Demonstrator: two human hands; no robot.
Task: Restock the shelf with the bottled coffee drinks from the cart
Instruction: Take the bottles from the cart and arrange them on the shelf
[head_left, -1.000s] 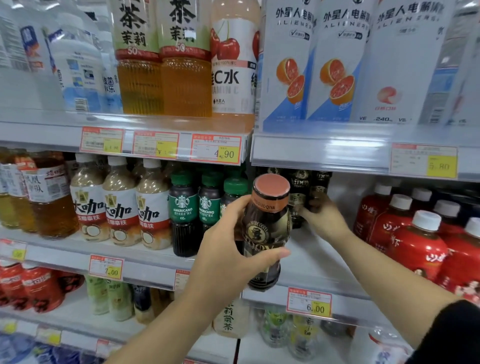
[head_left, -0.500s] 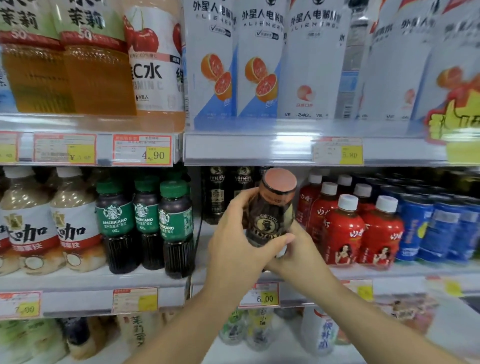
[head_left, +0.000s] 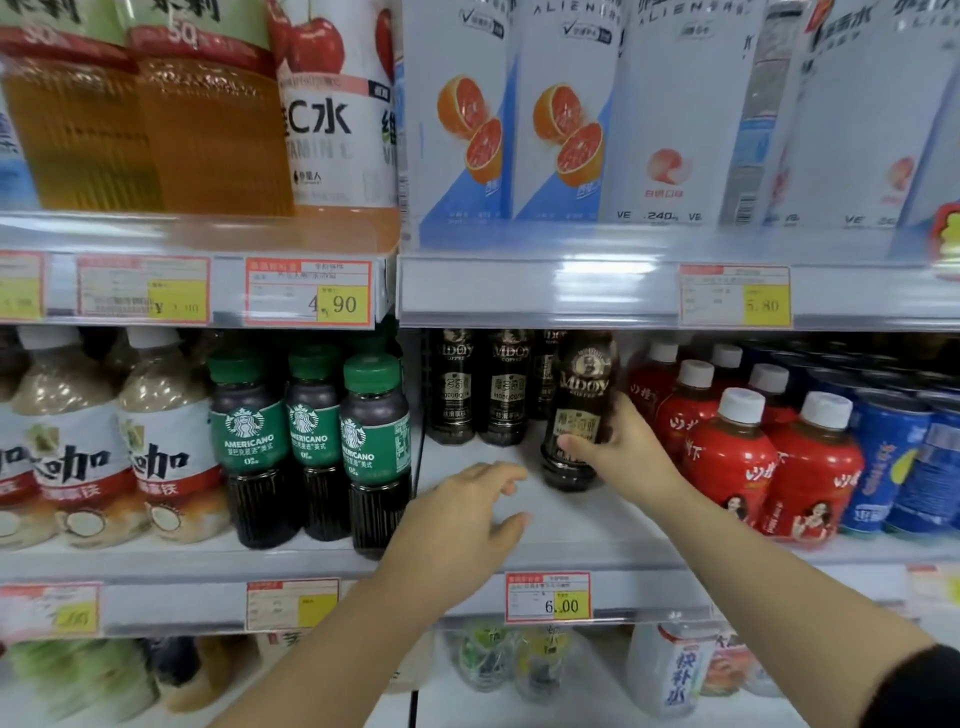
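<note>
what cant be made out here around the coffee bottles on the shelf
Head view:
- coffee bottle in the right hand: cap hidden behind the upper shelf rail.
- rear coffee bottles: row depth lost in shadow.
- price tag, second from left: digits blurred.
- cart: outside the frame.

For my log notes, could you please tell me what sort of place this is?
Probably a shop's drinks aisle: a shelf lined with bottled drinks, price tags along its edge, and a right hand holding a coffee bottle on it.
</note>
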